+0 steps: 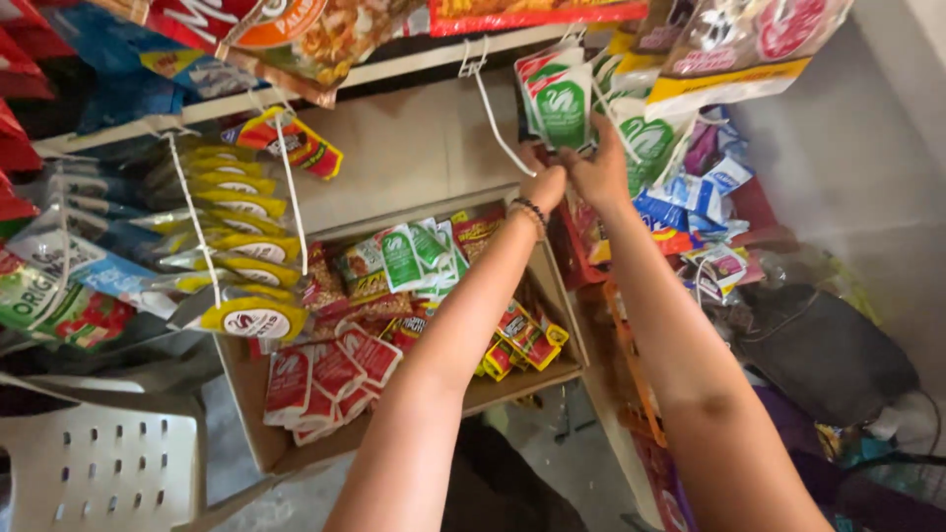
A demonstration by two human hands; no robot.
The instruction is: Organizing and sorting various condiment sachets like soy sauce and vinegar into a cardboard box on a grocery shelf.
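Two bare arms reach up the middle of the frame. Left hand [545, 185] and right hand [599, 169] both pinch a green and white sachet [560, 99] hanging near the top centre, beside a white hook [493, 108]. Below sits a cardboard box [246, 414] of red packets [330, 379].

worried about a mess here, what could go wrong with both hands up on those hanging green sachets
The green and white sachets hang on a thin white hook; a tug from the left hand or right hand might tear one off. Loosened sachets could fall into the cardboard box below, mixing with its red packets.
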